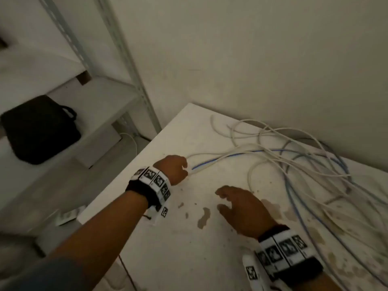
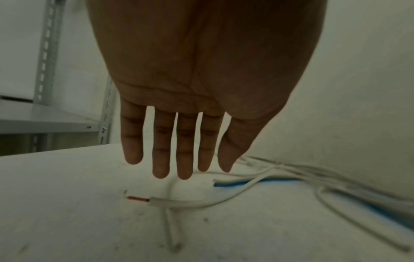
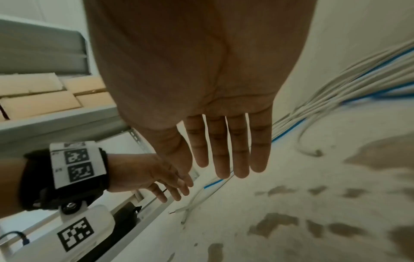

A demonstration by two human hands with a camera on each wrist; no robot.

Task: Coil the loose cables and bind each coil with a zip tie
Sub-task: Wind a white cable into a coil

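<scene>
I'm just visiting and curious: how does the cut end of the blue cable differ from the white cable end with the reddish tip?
The blue cable end is cut flush, its blue jacket running right to the tip. The white cable end is stripped, a short reddish core sticking out past the jacket.

The blue cable end lies nearer the left hand, close below its fingertips; the white one lies further out on the table.

Both lie loose on the table, held by neither hand.

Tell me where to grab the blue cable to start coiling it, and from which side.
Likely at its cut end, which lies free on the table just past the left hand, whose fingers are straight above it. Come from above and pinch there; further right it runs into the tangle of white cables.
</scene>
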